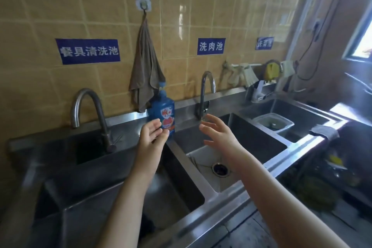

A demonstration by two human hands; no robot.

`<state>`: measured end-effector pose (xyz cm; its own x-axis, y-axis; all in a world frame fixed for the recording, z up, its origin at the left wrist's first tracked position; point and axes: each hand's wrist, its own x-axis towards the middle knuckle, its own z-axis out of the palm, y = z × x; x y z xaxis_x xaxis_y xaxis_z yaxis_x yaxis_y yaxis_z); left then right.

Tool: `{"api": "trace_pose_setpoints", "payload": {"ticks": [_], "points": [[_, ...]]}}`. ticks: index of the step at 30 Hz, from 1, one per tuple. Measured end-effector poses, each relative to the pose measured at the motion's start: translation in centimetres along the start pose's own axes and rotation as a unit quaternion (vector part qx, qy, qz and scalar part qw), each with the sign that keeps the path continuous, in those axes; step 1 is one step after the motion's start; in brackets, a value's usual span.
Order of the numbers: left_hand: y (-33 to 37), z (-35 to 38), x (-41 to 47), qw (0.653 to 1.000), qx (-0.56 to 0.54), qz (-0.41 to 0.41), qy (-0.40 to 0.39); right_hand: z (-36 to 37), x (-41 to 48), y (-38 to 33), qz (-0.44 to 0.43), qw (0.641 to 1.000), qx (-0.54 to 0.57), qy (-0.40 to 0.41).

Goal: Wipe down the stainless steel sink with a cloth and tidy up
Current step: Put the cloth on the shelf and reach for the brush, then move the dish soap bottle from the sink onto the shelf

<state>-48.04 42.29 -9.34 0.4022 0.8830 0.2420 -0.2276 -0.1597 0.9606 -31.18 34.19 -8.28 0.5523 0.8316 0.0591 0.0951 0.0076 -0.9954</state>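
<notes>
The cloth [145, 70] hangs from a wall hook [143, 4] on the far tiled wall, above the ledge between the left and middle basins. Its long axis runs straight up and down: gathered to a narrow point at the hook, it widens downward into loose folds with ragged corners pointing at the ledge. It is brown-grey, limp and creased. Its lower right edge falls just behind the cap of a blue bottle [162, 113], which stands upright on the ledge.

The sink [203, 203] is a steel unit with three basins in a row, dull and streaked; the middle basin shows a round drain [221, 169]. A curved tap [91, 115] stands behind the left basin and another tap [205, 92] behind the middle one.

The left hand [151, 133] is open, its fingers loosely together and its fingertips touching the front of the bottle. The right hand [217, 133] hovers above the middle basin with fingers spread, holding nothing. A grey rag [324, 132] lies on the sink's near rim at the right.
</notes>
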Motion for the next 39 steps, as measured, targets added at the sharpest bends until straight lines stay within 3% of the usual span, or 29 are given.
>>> {"api": "trace_pose_setpoints", "payload": {"ticks": [15, 25, 31, 39], "points": [[-5.1, 2.9, 11.3, 0.999, 0.006, -0.019, 0.047, -0.1, 13.4, 2.9, 0.024, 0.999, 0.005, -0.036], [-9.4, 4.4, 16.1, 0.987, 0.042, -0.045, 0.150, 0.2, 23.0, 7.6, 0.042, 0.991, 0.022, -0.129], [-12.3, 6.9, 19.9, 0.962, 0.100, -0.064, 0.246, -0.8, 29.9, 10.1, 0.053, 0.977, 0.025, -0.205], [-16.7, 9.1, 21.8, 0.936, 0.128, -0.106, 0.312, -0.4, 35.5, 13.8, 0.053, 0.959, 0.005, -0.278]]}}
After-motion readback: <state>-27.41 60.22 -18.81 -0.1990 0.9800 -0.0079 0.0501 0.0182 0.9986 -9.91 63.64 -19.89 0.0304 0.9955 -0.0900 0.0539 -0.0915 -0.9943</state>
